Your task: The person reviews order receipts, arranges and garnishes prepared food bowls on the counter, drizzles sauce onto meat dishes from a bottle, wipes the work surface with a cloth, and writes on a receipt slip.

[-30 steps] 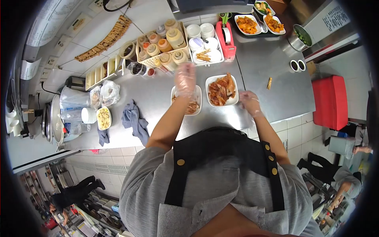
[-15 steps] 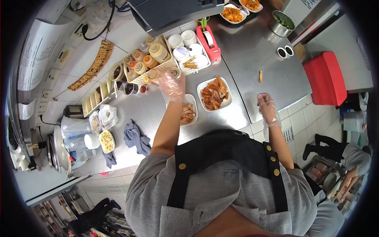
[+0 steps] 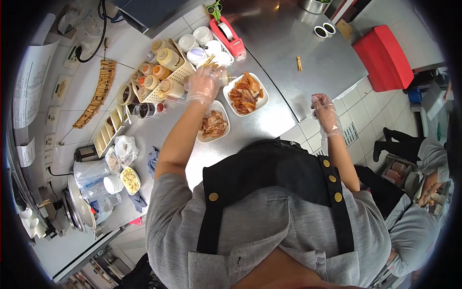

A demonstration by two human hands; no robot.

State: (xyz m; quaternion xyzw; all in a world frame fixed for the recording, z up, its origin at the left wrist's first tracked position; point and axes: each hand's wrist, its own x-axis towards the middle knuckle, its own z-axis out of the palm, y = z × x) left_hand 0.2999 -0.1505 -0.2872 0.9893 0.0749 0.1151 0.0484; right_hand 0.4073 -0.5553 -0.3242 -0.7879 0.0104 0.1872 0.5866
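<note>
- In the head view, our gloved left hand is closed around a translucent squeeze bottle, which lies tilted well over in the air, its nozzle towards the dish of glazed meat.
- That white dish, bearing glazed roast meat, stands on the steel counter, nearer the near edge than the far one.
- A second white dish, with paler roast meat, sits near it but apart, closer still to the near edge.
- Our gloved right hand is by the counter's near edge, fingers curled; we cannot tell whether they pinch anything.
- Along the far edge stand a lattice basket of squeeze bottles and a red tape dispenser.
- We judge that a slack glove could let the bottle slip onto the glazed meat.
- A squeeze with the nozzle off line could wet the counter, and a low wrist could brush the paler meat.
</note>
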